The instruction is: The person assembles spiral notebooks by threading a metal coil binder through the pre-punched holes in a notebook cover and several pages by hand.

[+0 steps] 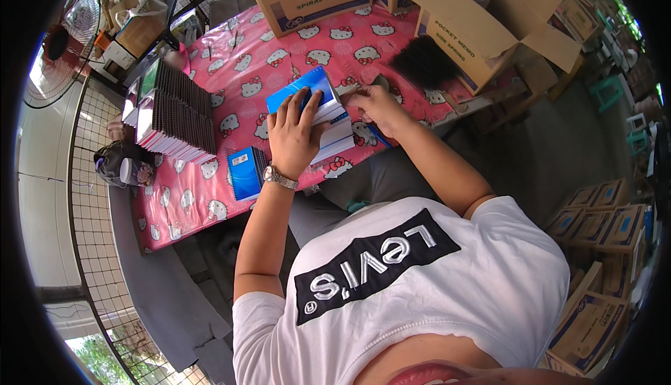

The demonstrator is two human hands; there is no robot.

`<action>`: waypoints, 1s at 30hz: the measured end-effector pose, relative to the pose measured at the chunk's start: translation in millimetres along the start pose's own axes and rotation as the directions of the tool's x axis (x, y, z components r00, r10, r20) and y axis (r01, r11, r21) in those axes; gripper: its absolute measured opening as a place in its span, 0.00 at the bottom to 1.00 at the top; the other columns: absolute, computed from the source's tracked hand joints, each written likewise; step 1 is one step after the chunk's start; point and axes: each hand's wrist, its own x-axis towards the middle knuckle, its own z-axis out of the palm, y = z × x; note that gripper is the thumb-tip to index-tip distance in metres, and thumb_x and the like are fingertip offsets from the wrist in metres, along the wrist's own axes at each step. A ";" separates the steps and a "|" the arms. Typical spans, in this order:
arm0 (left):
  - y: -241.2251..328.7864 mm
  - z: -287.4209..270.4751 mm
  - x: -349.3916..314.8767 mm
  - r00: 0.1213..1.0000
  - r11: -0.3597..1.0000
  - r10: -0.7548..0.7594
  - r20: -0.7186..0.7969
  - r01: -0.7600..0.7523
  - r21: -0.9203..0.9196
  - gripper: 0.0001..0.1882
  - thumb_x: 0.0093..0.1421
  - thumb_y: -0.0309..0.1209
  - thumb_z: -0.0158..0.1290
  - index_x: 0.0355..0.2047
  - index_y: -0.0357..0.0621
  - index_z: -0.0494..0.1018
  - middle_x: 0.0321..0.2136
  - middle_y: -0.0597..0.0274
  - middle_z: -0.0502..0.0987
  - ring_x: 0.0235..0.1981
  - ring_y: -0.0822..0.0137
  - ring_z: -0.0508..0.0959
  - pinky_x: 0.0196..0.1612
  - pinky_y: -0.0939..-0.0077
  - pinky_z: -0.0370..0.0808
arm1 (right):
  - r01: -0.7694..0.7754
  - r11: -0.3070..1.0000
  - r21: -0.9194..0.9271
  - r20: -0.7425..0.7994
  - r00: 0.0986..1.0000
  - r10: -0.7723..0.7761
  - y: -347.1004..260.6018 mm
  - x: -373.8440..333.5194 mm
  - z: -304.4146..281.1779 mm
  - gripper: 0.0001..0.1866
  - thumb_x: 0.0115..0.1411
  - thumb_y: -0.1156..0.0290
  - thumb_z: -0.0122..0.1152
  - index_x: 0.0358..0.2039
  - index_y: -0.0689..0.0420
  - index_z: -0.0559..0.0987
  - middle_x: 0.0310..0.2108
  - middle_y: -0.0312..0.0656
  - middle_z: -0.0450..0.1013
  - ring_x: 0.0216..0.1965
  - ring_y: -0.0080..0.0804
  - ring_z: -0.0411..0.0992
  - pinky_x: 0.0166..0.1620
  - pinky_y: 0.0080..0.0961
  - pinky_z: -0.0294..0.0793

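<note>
My left hand (297, 130) lies with its fingers stretched out on top of a blue-covered notebook (311, 81). That notebook rests on a stack of notebooks (335, 137) near the table's front edge. At the stack's right side, the fingers of my right hand (377, 109) are pinched together by the notebook's edge. What they hold, if anything, is too small to make out. A slim blue tool (378, 135), perhaps a pen, lies just below my right hand. To the left of my left wrist sits a small pile of blue spiral notebooks (246, 174).
Tall stacks of black-spiral notebooks (178, 116) stand at the table's left. Black plastic coils (425, 65) lie at the right, beside an open carton (465, 42). Another carton (314, 0) stands at the back. A pink patterned cloth (231, 98) covers the table. A fan (61, 42) stands far left.
</note>
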 end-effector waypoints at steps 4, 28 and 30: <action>7.4 1.0 0.0 0.998 0.999 0.023 0.061 -0.025 0.034 0.35 0.52 0.40 0.64 0.61 0.55 0.67 0.58 0.61 0.71 0.56 0.57 0.71 0.52 0.59 0.65 | -0.143 0.990 -0.009 -0.040 0.989 0.142 -12.8 -1.8 1.3 0.18 0.61 0.51 0.62 0.32 0.54 0.81 0.18 0.28 0.68 0.14 0.15 0.58 0.17 0.17 0.54; 64.8 -33.6 35.9 0.784 -0.573 -0.501 0.366 0.017 -0.820 0.36 0.66 0.55 0.49 0.64 0.42 0.57 0.59 0.55 0.68 0.59 0.58 0.69 0.62 0.60 0.65 | 0.515 0.848 -0.125 -0.111 0.842 -0.528 -39.9 -45.6 54.9 0.30 0.54 0.63 0.74 0.50 0.65 0.70 0.43 0.42 0.74 0.46 0.28 0.73 0.49 0.23 0.73; 53.7 -34.6 37.9 0.768 -0.657 -0.490 0.411 -0.015 -0.754 0.34 0.66 0.51 0.50 0.63 0.40 0.59 0.58 0.54 0.70 0.57 0.57 0.71 0.60 0.59 0.68 | 0.601 0.737 -0.310 -0.106 0.748 -0.655 -31.0 -51.0 68.4 0.32 0.54 0.60 0.75 0.50 0.63 0.68 0.44 0.42 0.73 0.45 0.27 0.73 0.48 0.24 0.73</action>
